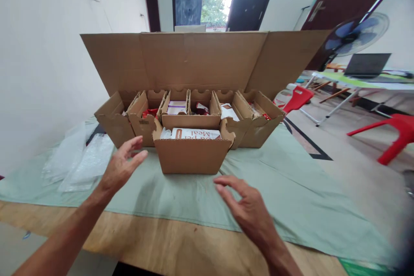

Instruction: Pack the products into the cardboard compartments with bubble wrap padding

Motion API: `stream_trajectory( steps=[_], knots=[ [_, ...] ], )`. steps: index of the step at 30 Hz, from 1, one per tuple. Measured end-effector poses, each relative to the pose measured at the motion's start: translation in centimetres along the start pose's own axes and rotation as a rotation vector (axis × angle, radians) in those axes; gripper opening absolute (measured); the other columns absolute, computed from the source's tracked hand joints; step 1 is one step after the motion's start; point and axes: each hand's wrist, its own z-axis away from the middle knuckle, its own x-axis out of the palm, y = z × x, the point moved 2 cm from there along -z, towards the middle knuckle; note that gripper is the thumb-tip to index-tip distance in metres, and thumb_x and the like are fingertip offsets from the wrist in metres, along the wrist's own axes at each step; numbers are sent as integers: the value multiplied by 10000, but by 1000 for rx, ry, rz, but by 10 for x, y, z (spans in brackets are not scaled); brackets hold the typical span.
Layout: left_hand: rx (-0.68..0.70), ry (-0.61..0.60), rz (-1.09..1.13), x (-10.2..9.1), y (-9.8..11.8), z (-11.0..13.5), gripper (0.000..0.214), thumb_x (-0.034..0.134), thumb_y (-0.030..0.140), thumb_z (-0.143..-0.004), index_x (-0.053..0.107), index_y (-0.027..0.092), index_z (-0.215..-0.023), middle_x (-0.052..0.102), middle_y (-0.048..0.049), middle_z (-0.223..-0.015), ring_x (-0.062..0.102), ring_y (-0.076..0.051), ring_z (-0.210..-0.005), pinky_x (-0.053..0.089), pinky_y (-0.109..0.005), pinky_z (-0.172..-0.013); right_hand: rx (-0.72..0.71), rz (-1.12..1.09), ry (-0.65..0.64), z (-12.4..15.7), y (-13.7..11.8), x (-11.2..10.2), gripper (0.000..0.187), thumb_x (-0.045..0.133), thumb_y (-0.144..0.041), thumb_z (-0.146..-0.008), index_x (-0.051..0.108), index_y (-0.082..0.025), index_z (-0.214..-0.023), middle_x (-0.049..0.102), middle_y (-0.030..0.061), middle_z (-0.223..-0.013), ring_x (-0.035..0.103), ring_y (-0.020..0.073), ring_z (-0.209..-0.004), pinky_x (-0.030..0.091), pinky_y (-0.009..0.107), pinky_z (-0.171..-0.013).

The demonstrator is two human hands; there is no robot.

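Observation:
A small open cardboard box stands on the green cloth in front of me, with a white packet printed "Meal" lying inside. My left hand hovers open to the box's left, fingers spread, holding nothing. My right hand hovers open in front of the box's right corner, fingers loosely curved and apart, touching nothing. Behind the near box stands a row of similar small boxes holding white and red packets.
A large flattened cardboard sheet stands upright behind the row. Clear plastic bags lie on the cloth at left. The wooden table edge runs near me. Red chairs, a fan and a laptop are at right.

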Motion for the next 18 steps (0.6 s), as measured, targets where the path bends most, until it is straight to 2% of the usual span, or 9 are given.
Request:
stream_trajectory(
  steps=[2,4,7,9,11,14,16,18],
  knots=[
    [-71,-75,111,14,-21,10,860,690,633,-791,476,169,-1483,526,-212,-1523,536,-379,-1377,515,-497,-1058,132,-9,125,-7,14,-23,269,623,-434,-947,741,-253,-1107,781,83,-1059,722,256,-949,568,405,-831],
    [-82,-123,210,32,-29,13,910,705,617,-805,381,211,-1552,406,-199,-1622,440,-387,-1461,501,-499,-1080,216,-42,205,-21,31,-30,442,668,-482,-893,681,-225,-1252,742,128,-1203,703,285,-1045,567,424,-836],
    [-47,-186,345,59,-23,9,908,718,579,-826,331,234,-1571,374,-173,-1644,386,-361,-1501,489,-454,-1100,233,-170,160,-48,50,-11,711,735,-524,-788,562,-198,-1396,628,176,-1414,614,336,-1256,551,468,-902],
    [-24,-210,400,74,-16,8,878,728,568,-823,365,214,-1540,461,-170,-1578,438,-342,-1467,467,-430,-1122,215,-239,80,-60,52,7,760,747,-545,-749,554,-180,-1388,651,175,-1381,626,332,-1239,563,463,-899],
    [-19,-215,410,80,-13,17,861,745,556,-813,391,198,-1511,536,-165,-1503,495,-332,-1420,438,-426,-1147,192,-269,42,-62,45,21,711,727,-546,-754,582,-163,-1336,711,158,-1277,673,311,-1148,577,444,-891],
    [-73,-203,377,67,-23,49,832,754,541,-823,392,224,-1502,546,-150,-1488,548,-330,-1363,439,-440,-1140,175,-292,36,-42,23,34,630,697,-496,-799,582,-163,-1321,718,152,-1255,684,297,-1109,569,440,-926],
    [-126,-185,352,45,-33,73,812,752,532,-836,383,262,-1507,510,-140,-1526,550,-334,-1358,453,-443,-1123,147,-300,20,-25,4,41,619,707,-469,-822,565,-180,-1351,677,150,-1330,648,301,-1179,539,448,-986],
    [-146,-118,329,21,-35,88,805,749,524,-843,371,283,-1511,472,-129,-1561,523,-338,-1384,444,-443,-1131,109,-302,-29,-17,-13,48,605,727,-469,-831,571,-196,-1347,660,140,-1353,621,302,-1215,517,450,-1015]
  ],
)
